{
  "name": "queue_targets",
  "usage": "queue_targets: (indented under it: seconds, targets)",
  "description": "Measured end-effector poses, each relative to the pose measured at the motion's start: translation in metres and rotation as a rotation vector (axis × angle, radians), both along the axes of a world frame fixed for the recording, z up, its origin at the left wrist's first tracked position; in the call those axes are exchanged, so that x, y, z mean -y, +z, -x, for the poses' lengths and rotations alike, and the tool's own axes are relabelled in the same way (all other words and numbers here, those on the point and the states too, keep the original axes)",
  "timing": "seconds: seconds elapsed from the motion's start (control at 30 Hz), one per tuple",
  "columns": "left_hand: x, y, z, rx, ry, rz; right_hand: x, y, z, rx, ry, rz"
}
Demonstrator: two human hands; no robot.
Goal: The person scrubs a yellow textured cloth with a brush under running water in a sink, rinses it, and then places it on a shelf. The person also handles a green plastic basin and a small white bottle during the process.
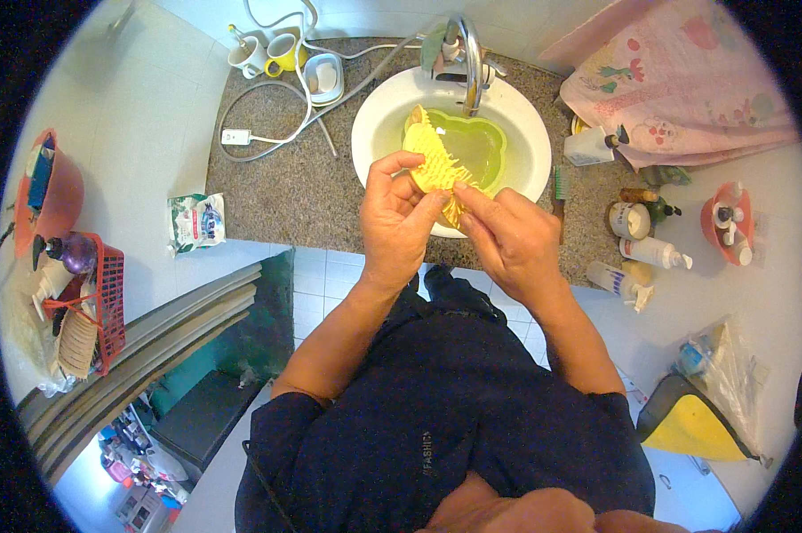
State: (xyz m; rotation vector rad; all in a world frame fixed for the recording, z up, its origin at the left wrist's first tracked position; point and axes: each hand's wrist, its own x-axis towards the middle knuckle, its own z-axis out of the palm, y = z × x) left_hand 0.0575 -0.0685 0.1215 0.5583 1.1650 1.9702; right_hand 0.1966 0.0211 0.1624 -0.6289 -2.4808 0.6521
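Note:
My left hand (395,216) grips the side of a yellow bristled brush (433,156), its many flexible bristles facing up and to the right. The thumb and forefinger of my right hand (515,240) pinch the bristles at the brush's lower end, close to my left thumb. The brush slants above the front left of a white oval sink (369,113). Inside the sink sits a green scalloped basin (497,143) that seems to hold water. A curved chrome faucet (471,56) reaches over the basin. My fingers hide part of the brush's lower end.
Right of the sink lies a green-bristled brush (559,193), near pump bottles (647,252) and an open jar (630,220). Left are a looped hose (224,123), a soap dish (324,76), mugs (282,53) and a plastic packet (197,223). A pink towel (674,86) hangs at right.

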Motion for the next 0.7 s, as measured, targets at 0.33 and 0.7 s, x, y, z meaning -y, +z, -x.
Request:
queue_targets:
  seconds: [0.33, 0.7]
  targets:
    - [-0.004, 0.002, 0.0, 0.012, 0.036, 0.007, 0.0, -0.003, -0.001, -0.029, 0.001, -0.003]
    - [-0.01, 0.001, -0.005, 0.023, 0.064, 0.003, -0.002, -0.01, -0.001, -0.107, -0.017, -0.027]
